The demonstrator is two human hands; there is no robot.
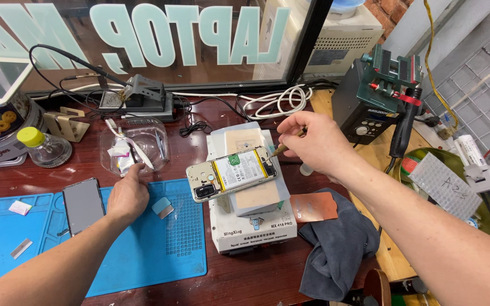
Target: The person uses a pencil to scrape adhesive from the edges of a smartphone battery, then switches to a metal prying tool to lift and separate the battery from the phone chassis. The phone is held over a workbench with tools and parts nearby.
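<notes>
Nearest the camera, both forearms reached out over a dark wooden table (pixel 245 277). A grey cloth (pixel 338 249) lay crumpled at the near right, just beside a white boxy heating station (pixel 253 226). A blue work mat (pixel 143 255) covered the near left, with a dark phone screen (pixel 83 205) face up on it and a small grey-and-blue block (pixel 163 207) beside the left hand (pixel 127 195).

That left hand rested knuckles-up at the mat's far edge, fingers curled toward a clear plastic container (pixel 137 148); grip half closed, fingertips touching or nearly touching the container's near rim. Cannot tell whether anything was pinched.

In the middle, an opened phone (pixel 232 173) lay back-up and tilted on a pale pad atop the heating station, battery and gold-coloured frame exposed. An orange-brown card (pixel 313 207) lay just right of the station.

Above the phone's right end, the right hand (pixel 319 141) hovered, grip clamped together on a thin brass-coloured tool (pixel 288 144), thumb and fingers pinching its shaft, tip pointing down-left toward the phone's upper right corner.

Farther back: a small glass bottle with a yellow cap (pixel 43 146) at left, a soldering iron stand (pixel 143 93) with black cables, coiled white cable (pixel 282 101), and a black and green hot-air station (pixel 378 93) at right. Behind all, a glass window pane (pixel 143 34).
</notes>
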